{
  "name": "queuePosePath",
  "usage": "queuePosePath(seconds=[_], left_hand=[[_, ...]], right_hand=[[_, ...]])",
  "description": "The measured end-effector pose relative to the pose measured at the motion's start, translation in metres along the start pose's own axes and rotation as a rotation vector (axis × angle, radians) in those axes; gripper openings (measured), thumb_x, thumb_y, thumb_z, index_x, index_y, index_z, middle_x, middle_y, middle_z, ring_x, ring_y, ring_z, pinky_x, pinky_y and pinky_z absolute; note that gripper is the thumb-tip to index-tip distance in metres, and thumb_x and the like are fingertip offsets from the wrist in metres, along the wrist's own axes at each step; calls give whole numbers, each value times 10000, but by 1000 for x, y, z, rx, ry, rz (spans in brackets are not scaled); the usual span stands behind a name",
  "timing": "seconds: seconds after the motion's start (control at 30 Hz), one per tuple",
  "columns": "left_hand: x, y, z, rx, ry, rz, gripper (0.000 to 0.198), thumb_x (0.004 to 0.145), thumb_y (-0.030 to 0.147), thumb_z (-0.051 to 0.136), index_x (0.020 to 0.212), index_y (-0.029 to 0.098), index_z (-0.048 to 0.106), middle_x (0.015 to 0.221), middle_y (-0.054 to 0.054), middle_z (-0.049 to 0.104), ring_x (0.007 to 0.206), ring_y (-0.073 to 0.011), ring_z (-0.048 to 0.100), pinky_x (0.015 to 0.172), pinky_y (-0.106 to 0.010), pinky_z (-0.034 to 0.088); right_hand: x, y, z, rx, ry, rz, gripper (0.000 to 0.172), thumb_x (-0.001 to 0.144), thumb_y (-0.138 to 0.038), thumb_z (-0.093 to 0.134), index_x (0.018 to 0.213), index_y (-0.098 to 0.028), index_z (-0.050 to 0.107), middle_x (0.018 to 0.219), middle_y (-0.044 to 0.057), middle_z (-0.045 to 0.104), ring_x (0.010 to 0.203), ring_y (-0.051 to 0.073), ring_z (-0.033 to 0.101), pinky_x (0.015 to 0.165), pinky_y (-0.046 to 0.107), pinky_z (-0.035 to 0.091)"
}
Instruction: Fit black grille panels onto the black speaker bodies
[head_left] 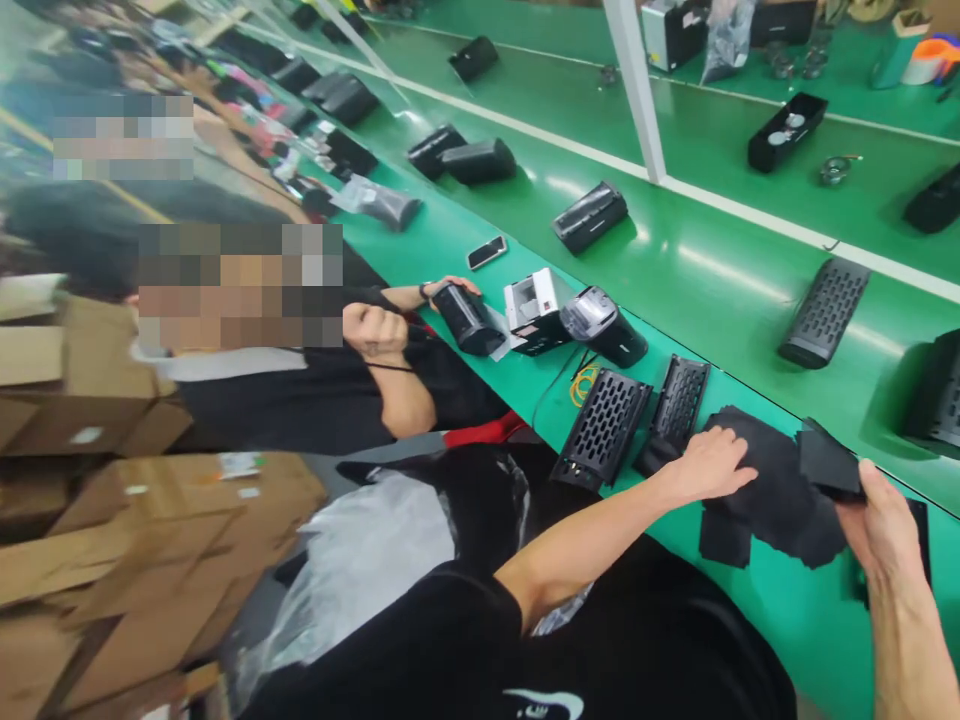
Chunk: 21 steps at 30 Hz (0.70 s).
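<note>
My left hand (720, 462) lies palm down with its fingers spread on a loose pile of thin black pieces that look like cloth (780, 505). Held at the right of the pile is a flat rectangular black piece (829, 460), its edge between the thumb and fingers of my right hand (889, 520). Whether it is one layer or a small stack, I cannot tell. Left of the pile, two black slotted speaker grilles rest on the green bench: a smaller one (679, 398) near my left wrist and a larger one (606, 425) beyond it.
A seated co-worker's hand (457, 290) touches a black speaker (469, 318). Near it are a white-and-black box (534, 310), another speaker (611, 325) and a phone (487, 252). More speakers (590, 217) stand on the green conveyor (697, 270). Cardboard boxes (180, 500) are stacked at left.
</note>
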<state>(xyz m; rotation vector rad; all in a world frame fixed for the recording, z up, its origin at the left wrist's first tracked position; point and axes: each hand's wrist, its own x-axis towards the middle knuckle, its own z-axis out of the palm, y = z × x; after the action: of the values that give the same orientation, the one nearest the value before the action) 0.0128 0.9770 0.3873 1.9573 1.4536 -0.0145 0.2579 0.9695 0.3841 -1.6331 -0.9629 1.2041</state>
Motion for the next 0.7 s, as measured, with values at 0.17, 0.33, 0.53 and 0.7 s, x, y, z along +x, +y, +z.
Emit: queuePosePath(seconds=[0.17,0.33,0.53,0.7], left_hand=[[31,44,-15,-924,-219,68,463,949,614,714,1093,181,638,955,-30,746,847,-161,709,812,-311,572],[52,91,-13,-946,-447,311,425,849,550,834,844,170,642,695,42,628,652,-110,595,625,-235,449],[68,135,-22,-632,-749,593,390,913,529,766,764,184,659,626,53,550,600,-94,474,600,-236,365],[94,138,-18,-318,-556,701,327,982,393,673,730,189,631,588,56,451,593,-97,396,600,-255,299]], right_hand=[[-43,7,-14,121,76,5,543,864,-688,774,1075,-189,741,1278,157,738,1229,341,671,1080,521,515],[-86,21,-28,181,150,-98,417,817,-624,849,919,-248,700,1549,126,607,1399,380,586,1126,534,482],[-116,48,-65,370,164,128,764,666,-639,937,1305,-277,726,1250,150,757,1143,394,718,936,547,593],[-129,66,-88,260,322,269,534,706,-655,900,961,-207,762,879,67,737,853,286,691,794,412,582]])
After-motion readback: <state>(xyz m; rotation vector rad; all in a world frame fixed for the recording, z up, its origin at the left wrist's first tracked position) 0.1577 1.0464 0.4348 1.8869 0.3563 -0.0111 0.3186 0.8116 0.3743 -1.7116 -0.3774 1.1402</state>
